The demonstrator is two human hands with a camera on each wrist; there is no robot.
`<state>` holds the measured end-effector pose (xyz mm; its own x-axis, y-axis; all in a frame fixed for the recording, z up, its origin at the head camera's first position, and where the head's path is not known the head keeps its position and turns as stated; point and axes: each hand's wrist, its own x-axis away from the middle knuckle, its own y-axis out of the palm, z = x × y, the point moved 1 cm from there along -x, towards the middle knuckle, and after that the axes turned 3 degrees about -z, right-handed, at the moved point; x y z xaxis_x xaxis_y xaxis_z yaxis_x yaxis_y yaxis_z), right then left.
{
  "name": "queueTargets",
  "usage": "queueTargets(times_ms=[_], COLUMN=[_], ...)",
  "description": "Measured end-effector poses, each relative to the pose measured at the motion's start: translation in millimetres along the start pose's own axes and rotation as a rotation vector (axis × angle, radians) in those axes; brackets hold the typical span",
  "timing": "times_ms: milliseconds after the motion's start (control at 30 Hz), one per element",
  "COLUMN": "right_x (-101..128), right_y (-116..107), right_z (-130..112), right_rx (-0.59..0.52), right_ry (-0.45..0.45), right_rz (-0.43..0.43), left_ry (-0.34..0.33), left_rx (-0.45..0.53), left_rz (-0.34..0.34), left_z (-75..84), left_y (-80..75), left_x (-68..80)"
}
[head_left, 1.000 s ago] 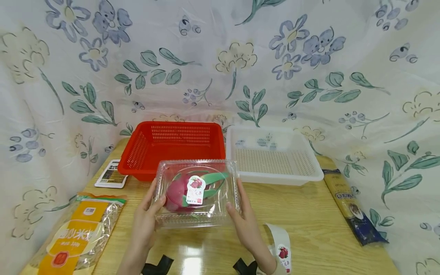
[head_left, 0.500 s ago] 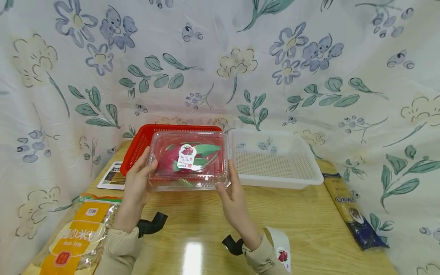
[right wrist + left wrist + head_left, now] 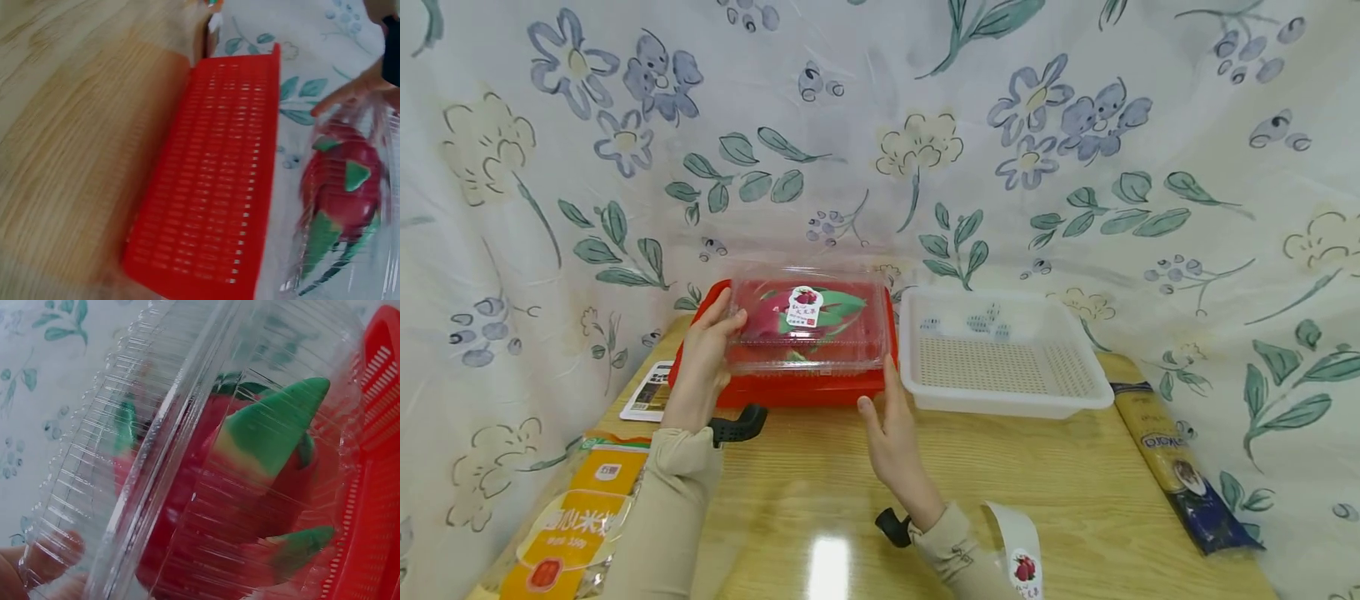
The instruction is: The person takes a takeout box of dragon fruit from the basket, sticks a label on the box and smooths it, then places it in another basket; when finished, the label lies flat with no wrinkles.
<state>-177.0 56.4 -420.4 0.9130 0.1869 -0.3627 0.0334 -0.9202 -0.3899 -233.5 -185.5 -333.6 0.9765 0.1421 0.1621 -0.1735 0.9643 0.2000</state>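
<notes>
A floral cloth (image 3: 1075,125), thin and creased, hangs behind and around the wooden table (image 3: 1075,500), whose varnished top throws back a glare. On it stand 2 slotted plastic baskets side by side: a red basket (image 3: 790,390) at the left and a white basket (image 3: 1000,392) touching it on the right, both rectangular with perforated walls and floors.

Over the red basket sits the clear clamshell box (image 3: 808,329), thin ribbed plastic, level, with a stickered lid. Inside lies 1 dragon fruit (image 3: 250,487), magenta with green-tipped scales. I judge the box is kept flat so the fruit does not roll.

The left hand (image 3: 707,358) grips the box's left edge, thumb curled on top and fingers beneath. The right hand (image 3: 891,425) stands at the box's lower right corner with fingers straight and relaxed; whether its fingertips touch the box I cannot tell.

A spaghetti pack (image 3: 1180,467) lies along the right edge, an orange noodle bag (image 3: 572,521) at the near left, a small card (image 3: 651,392) beside the red basket.
</notes>
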Motion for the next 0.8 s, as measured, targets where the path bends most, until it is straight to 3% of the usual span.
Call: queueTargets(times_ms=[133, 400, 667, 800], right_x=[-2.0, -1.3, -2.9, -3.2], right_y=[6.4, 22.6, 29.0, 30.6], right_z=[9.3, 29.2, 35.9, 35.7], right_rx=[0.13, 0.44, 0.563, 0.574], right_ry=[0.063, 0.169, 0.212, 0.218], right_rz=[0.02, 0.003, -0.014, -0.018], left_ry=[-0.005, -0.142, -0.288, -0.321], left_rx=[-0.001, 0.031, -0.004, -0.044], left_rz=[-0.011, -0.051, -0.124, -0.096], left_z=[2.9, -0.6, 3.2, 1.3], left_y=[3.4, -2.2, -8.1, -8.3], left_x=[-14.3, -36.1, -64.2, -75.8])
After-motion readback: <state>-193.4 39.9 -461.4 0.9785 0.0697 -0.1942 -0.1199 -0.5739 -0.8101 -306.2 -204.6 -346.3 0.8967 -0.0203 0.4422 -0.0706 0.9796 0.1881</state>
